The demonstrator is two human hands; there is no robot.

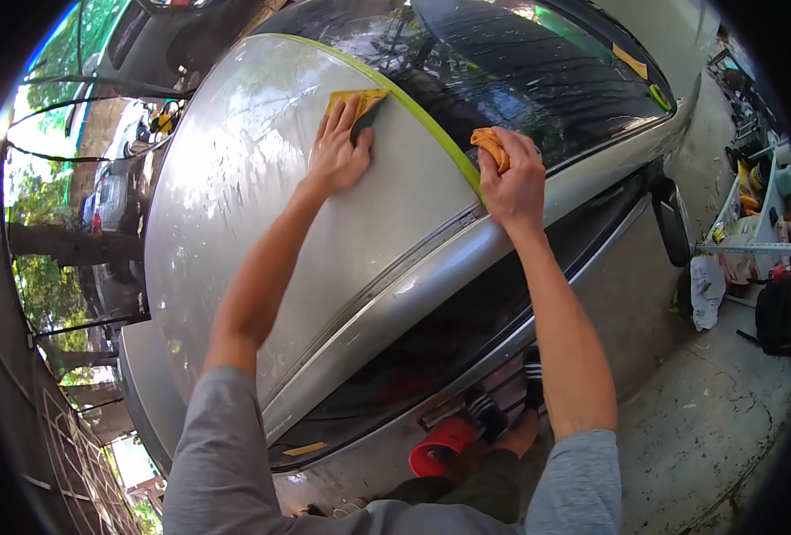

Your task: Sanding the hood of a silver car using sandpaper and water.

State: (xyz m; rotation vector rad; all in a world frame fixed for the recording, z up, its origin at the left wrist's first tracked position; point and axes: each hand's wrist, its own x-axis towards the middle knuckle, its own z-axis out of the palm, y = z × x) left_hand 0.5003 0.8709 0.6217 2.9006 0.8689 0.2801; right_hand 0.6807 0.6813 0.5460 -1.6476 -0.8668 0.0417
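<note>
My left hand [337, 159] lies on the silver car roof [262, 178], its fingers pressing a folded yellow sheet of sandpaper [373, 100] against the paint. Part of the sheet's dark grey side shows beside the thumb. Closed around a crumpled orange cloth [488, 143], my right hand [516, 183] is at the roof's edge, by the corner of the dark windshield [467, 80]. Bright green masking tape [404, 100] follows the border between roof and glass, and its near end reaches my right wrist.
Another yellow piece [629, 61] and a green item [659, 96] rest at the windshield's far right. A yellow strip [304, 448] lies near the side window. Below stands a red bucket [431, 455]. The side mirror [670, 218] juts out; a cluttered shelf [752, 205] is at right.
</note>
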